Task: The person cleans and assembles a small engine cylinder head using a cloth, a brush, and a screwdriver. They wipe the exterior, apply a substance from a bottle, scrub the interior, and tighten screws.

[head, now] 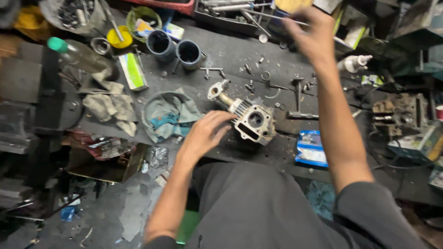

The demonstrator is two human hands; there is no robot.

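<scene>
Fingers of the left hand [207,131] are laid loosely spread against the finned metal engine part [251,121], which lies on the dark counter [230,55]. The grip of the right hand [310,32], raised near thin metal rods [277,17], cannot be told through blur. Just left, a rag-filled bowl [170,115] is seen.

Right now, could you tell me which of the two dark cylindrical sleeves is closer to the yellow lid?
The left cylinder sleeve: it stands beside the yellow lid, while the right cylinder sleeve stands farther away.
</scene>
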